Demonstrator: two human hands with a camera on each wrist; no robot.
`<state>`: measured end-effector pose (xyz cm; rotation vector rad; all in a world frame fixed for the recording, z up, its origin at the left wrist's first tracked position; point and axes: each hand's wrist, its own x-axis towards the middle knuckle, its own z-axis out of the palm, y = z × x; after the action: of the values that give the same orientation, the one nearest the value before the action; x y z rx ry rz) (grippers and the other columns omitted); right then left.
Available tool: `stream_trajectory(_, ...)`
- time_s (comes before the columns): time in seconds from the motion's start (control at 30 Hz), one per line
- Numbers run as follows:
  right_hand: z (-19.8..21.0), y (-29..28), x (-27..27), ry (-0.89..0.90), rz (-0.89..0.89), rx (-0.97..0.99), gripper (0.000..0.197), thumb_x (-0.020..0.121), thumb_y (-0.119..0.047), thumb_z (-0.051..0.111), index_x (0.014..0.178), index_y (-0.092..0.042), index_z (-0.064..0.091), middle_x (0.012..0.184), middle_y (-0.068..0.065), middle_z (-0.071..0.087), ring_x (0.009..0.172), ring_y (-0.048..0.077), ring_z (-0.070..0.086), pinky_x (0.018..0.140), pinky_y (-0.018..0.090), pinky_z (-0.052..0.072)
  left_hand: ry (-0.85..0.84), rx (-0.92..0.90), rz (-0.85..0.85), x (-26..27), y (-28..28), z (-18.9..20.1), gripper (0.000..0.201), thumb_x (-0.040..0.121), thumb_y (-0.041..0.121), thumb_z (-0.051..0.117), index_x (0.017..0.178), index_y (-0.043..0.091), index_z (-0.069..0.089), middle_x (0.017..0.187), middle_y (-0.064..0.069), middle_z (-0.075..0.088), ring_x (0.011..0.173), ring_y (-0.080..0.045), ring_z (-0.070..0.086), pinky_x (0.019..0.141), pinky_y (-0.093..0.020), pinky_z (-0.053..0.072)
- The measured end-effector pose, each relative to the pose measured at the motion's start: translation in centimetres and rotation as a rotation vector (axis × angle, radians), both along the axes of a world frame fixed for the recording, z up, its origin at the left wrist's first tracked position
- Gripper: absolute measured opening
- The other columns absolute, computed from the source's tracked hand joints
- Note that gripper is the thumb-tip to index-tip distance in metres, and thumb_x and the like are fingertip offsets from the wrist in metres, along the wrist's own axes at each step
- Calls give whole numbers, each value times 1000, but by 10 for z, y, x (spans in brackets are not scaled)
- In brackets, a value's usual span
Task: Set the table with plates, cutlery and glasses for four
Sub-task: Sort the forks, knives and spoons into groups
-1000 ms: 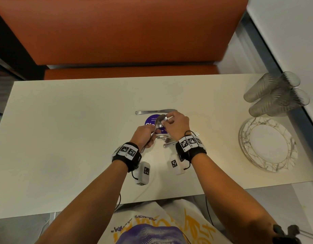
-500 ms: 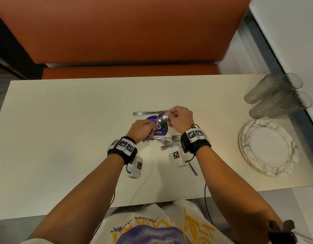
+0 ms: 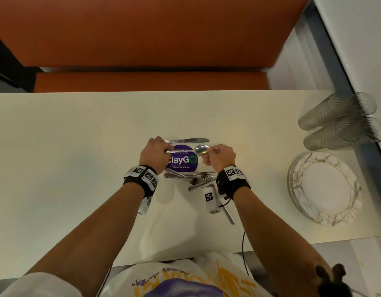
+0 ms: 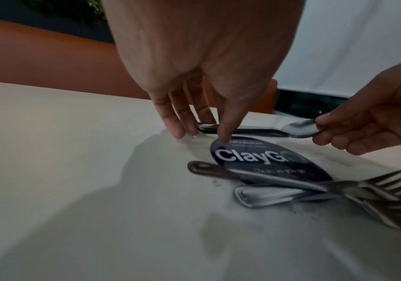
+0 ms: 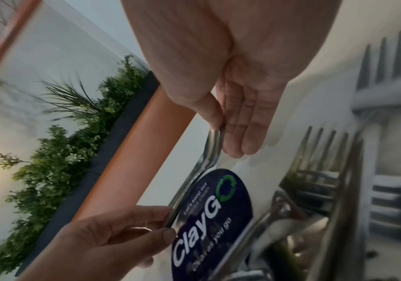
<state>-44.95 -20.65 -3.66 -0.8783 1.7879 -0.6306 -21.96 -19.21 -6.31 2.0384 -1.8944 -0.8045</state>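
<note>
A steel spoon point(image 3: 191, 150) lies crosswise over the far edge of the purple ClayGo sticker point(image 3: 182, 162). My left hand point(image 3: 163, 152) pinches the handle end point(image 4: 206, 127), thumb against fingers. My right hand point(image 3: 206, 156) pinches the spoon's bowl point(image 4: 301, 128), seen edge-on as the bowl point(image 5: 215, 140) in the right wrist view. Whether the spoon touches the table I cannot tell. A knife point(image 3: 187, 140) lies just beyond it. Several forks point(image 3: 196, 179) are piled near my wrists. A stack of marbled plates point(image 3: 324, 187) and clustered glasses point(image 3: 344, 123) stand at the right.
Another knife point(image 3: 229, 214) lies under my right wrist near the front edge. The cream table point(image 3: 67, 168) is bare on its left half. An orange bench point(image 3: 142, 39) runs behind the table. A wall ledge point(image 3: 356, 50) borders the right side.
The spoon has turned from slanting over the fork pile to level and crosswise. My left hand slid left and away along the handle; my right hand shifted right with the bowl.
</note>
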Motion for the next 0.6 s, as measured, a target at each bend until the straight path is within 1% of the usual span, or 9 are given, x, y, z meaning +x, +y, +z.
stream_trajectory(0.03, -3, -1, 1, 25, 8, 6, 11, 94, -4, 63, 99, 4, 68, 69, 14, 71, 44, 13, 66, 47, 24, 56, -1, -3, 7, 0, 0, -3, 21, 92, 14, 69, 110, 18, 77, 112, -5, 64, 112, -26, 55, 87, -43, 53)
stream_trajectory(0.07, -7, -1, 1, 66, 27, 3, 11, 94, -7, 64, 99, 1, 70, 69, 12, 73, 48, 16, 69, 49, 26, 59, -1, -7, 11, -1, 0, -4, 21, 92, 12, 68, 111, 16, 77, 111, -5, 65, 113, -27, 54, 87, -44, 53)
stream_trajectory(0.13, -13, -2, 2, 141, 74, -13, 10, 93, -13, 65, 92, -7, 73, 66, 7, 74, 56, 23, 73, 57, 34, 63, -2, -20, 15, -2, 1, -6, 20, 91, 7, 68, 108, 13, 76, 109, -6, 65, 113, -28, 54, 86, -44, 54)
stream_trajectory(0.2, -19, -3, 2, 180, 110, -20, 10, 92, -16, 65, 85, -14, 72, 64, 4, 74, 57, 23, 73, 63, 39, 64, 1, -29, 21, -3, 2, -8, 18, 91, 5, 68, 105, 12, 77, 110, -7, 66, 114, -29, 52, 86, -42, 53)
stream_trajectory(0.23, -22, -3, 1, 183, 116, -21, 10, 92, -17, 65, 85, -15, 72, 65, 4, 74, 57, 22, 73, 64, 40, 64, 7, -29, 26, -3, 3, -8, 18, 91, 5, 68, 105, 12, 77, 111, -7, 66, 114, -29, 51, 87, -41, 53)
stream_trajectory(0.33, -23, -2, 2, 180, 115, -32, 8, 92, -17, 65, 89, -14, 72, 66, 5, 75, 58, 21, 73, 65, 40, 64, 14, -23, 25, -3, 2, -10, 20, 90, 5, 69, 107, 12, 77, 112, -8, 66, 112, -30, 51, 89, -40, 51)
stream_trajectory(0.47, -22, 0, 1, 113, 54, -12, 10, 94, -13, 66, 100, -6, 72, 71, 9, 75, 55, 20, 71, 53, 29, 61, 26, -27, 31, -3, 2, -11, 19, 91, 4, 69, 106, 11, 77, 111, -9, 65, 111, -30, 51, 88, -38, 51)
stream_trajectory(0.53, -22, 0, 0, 102, 59, -8, 13, 94, -15, 67, 101, -5, 72, 71, 9, 75, 55, 20, 71, 53, 30, 62, 41, -20, 35, -3, 2, -11, 19, 91, 4, 69, 107, 11, 76, 112, -9, 64, 111, -29, 51, 88, -37, 50)
stream_trajectory(0.6, -22, 0, -2, 80, 66, -2, 15, 95, -15, 67, 103, -4, 72, 74, 13, 75, 55, 21, 69, 56, 34, 63, 53, 1, 41, -1, 2, -10, 22, 90, 4, 70, 111, 11, 75, 114, -8, 62, 112, -28, 51, 89, -40, 53)
